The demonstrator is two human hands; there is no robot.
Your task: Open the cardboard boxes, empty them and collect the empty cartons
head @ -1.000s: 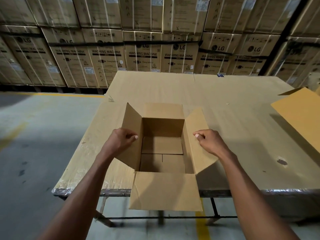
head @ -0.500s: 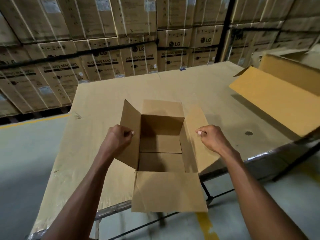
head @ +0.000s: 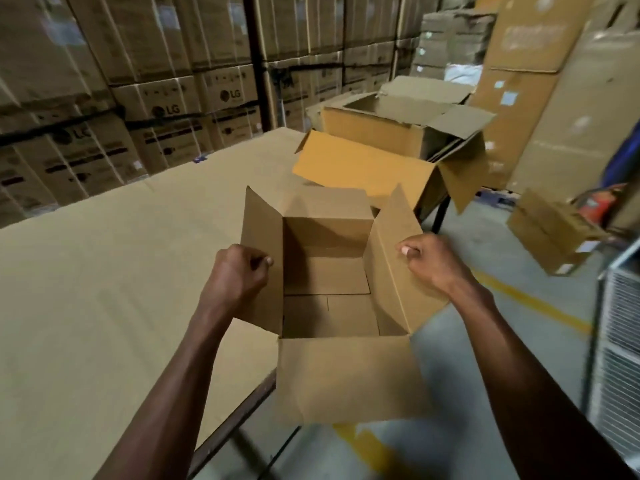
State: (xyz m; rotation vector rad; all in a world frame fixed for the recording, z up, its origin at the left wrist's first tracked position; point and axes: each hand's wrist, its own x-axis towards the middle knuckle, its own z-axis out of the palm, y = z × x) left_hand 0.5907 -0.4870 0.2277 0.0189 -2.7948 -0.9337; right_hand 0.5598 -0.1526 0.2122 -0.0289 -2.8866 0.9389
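Left grip [head: 239, 271] curled and pinching, right grip [head: 427, 259] likewise, arms outstretched

Dim warehouse: stacked appliance cartons [head: 166, 109] (LG-marked) behind a cardboard-covered table [head: 104, 271], grey floor [head: 512, 327] with yellow line [head: 540, 303].

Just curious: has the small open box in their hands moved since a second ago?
Yes. The small open box has shifted right along the table; it now overhangs the table's right corner, nearer the large open cartons.

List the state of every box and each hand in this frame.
Held box: open, four flaps out, nothing inside.
Left hand: grips the left flap.
Right hand: grips the right flap.
Far boxes: open, flaps splayed, at the table's end.
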